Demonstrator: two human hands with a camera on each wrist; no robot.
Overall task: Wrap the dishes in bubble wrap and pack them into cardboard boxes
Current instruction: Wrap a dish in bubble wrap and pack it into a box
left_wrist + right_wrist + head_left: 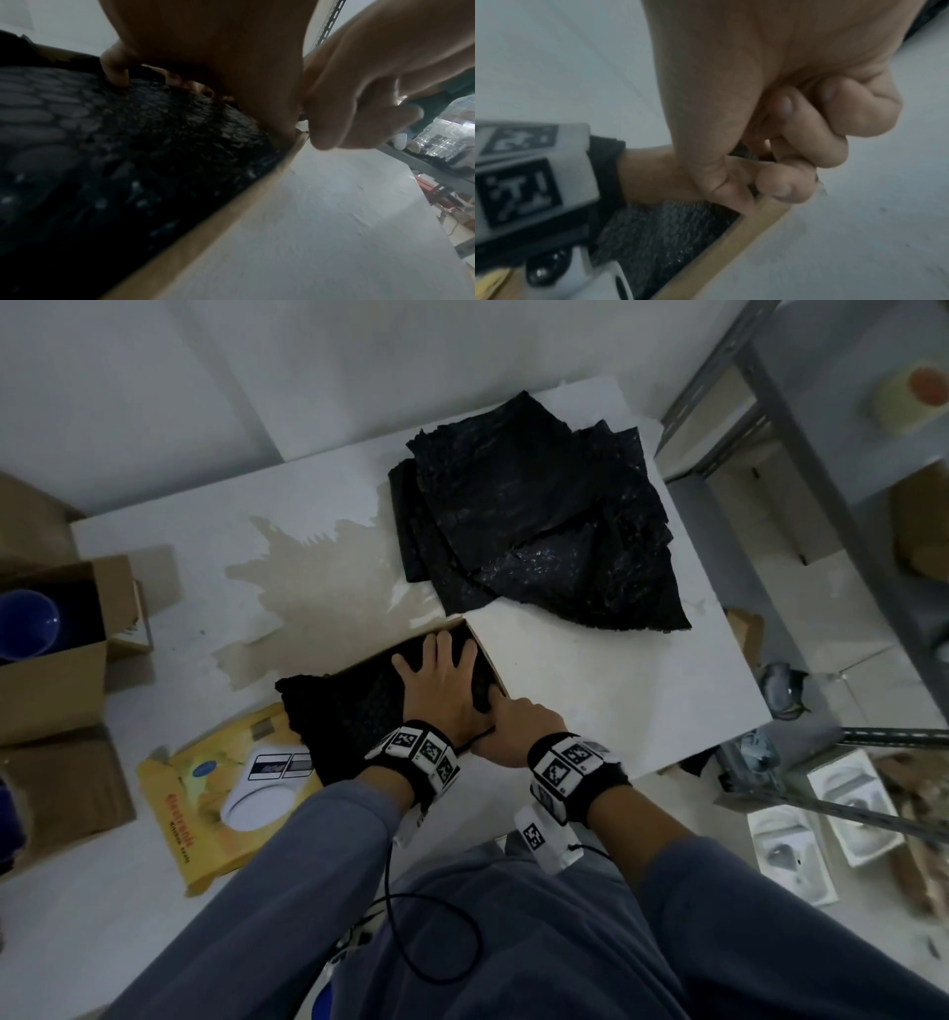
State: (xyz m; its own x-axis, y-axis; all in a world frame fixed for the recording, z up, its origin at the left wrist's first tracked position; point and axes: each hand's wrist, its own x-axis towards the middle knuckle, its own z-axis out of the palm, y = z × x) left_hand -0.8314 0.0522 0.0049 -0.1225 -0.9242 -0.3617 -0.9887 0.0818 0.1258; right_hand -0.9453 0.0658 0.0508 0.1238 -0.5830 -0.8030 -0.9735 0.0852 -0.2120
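Note:
A bundle wrapped in black bubble wrap lies in an open cardboard box at the table's front. My left hand lies flat on the bundle with its fingers spread, pressing down. My right hand is curled at the box's right rim, thumb on the cardboard edge, gripping the wall. What is inside the wrap is hidden.
A loose pile of black bubble wrap lies at the back of the white table. A yellow printed box sits front left. Cardboard boxes, one with a blue bowl, stand left. Metal shelving stands right.

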